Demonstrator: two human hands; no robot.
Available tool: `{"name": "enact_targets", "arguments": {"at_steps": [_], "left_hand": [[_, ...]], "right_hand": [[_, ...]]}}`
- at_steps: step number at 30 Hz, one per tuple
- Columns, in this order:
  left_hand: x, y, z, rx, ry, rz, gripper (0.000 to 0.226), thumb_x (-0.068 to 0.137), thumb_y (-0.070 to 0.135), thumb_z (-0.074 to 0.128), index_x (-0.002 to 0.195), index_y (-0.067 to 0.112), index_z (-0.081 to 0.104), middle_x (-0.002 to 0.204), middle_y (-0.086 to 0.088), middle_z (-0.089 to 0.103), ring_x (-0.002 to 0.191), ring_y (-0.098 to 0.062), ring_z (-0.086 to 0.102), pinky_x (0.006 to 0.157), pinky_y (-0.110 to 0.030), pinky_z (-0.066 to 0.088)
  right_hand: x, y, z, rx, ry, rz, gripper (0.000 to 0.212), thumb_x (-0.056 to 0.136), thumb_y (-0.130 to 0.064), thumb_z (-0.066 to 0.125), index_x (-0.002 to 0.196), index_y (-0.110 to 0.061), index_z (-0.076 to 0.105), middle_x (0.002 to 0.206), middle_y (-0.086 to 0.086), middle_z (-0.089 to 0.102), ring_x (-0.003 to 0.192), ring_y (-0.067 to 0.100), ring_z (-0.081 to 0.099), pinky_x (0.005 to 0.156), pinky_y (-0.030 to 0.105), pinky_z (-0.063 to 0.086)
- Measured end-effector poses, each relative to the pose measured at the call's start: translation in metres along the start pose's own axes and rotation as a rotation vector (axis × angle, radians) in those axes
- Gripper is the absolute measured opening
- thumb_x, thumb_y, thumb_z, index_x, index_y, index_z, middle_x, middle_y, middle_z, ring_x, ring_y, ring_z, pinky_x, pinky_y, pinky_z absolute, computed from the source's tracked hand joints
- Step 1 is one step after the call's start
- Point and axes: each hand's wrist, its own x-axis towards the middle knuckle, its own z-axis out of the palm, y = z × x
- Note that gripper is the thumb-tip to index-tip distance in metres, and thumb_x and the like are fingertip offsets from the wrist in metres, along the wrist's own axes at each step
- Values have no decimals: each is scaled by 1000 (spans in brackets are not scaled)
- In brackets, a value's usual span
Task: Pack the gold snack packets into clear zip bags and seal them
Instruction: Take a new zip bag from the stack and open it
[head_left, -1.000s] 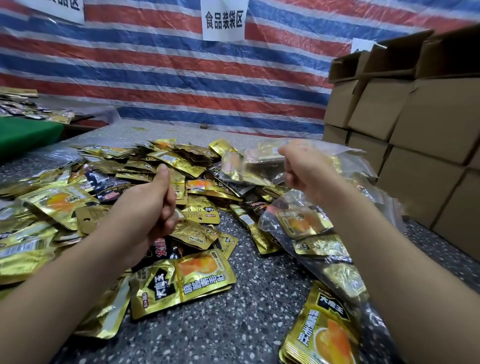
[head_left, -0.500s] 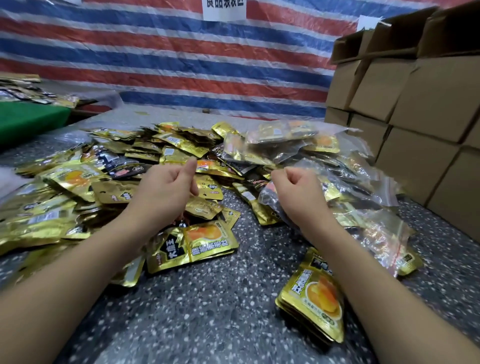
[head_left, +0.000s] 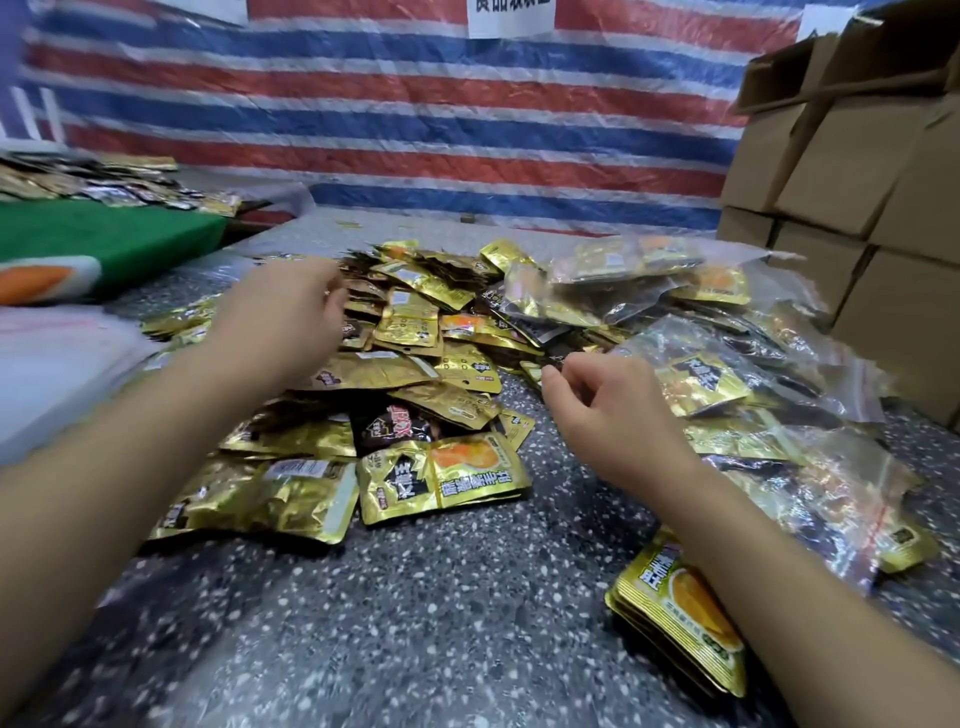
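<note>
the left hand (head_left: 283, 317) is showing only its blurred back, its fingertips hiding among the gold snack packets (head_left: 415, 332), so any grip is unreadable. the right forearm is covering part of a small packet stack (head_left: 675, 608). the white sign (head_left: 511, 15) is being cut off by the top edge. print on packets inside the clear zip bags (head_left: 779, 395) is staying too glare-washed to read.

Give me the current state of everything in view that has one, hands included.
left hand: over the loose packet pile, blurred, grip unclear
right hand: fingers loosely curled, holding nothing
loose gold packets: unbagged, heaped
filled zip bags: holding packets, lying flat
top cardboard box: flaps open
</note>
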Motion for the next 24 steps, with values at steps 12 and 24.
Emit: {"name": "enact_targets", "arguments": {"at_steps": [12, 24], "left_hand": [[2, -160, 0, 395, -452, -529, 44, 96, 30, 51, 133, 6, 53, 130, -20, 57, 116, -41, 57, 96, -47, 49], [-11, -152, 7, 399, -255, -645, 27, 91, 21, 62, 114, 7, 64, 110, -15, 63, 103, -36, 59, 71, -35, 40]], "right_hand": [[-1, -6, 0, -23, -46, -13, 49, 96, -24, 57, 53, -18, 36, 46, -7, 34, 44, 10, 29, 46, 28, 23], [-1, -4, 0, -14, -53, -13, 49, 96, -23, 59, 53, -12, 38, 45, -5, 35, 44, 11, 29, 47, 31, 25]]}}
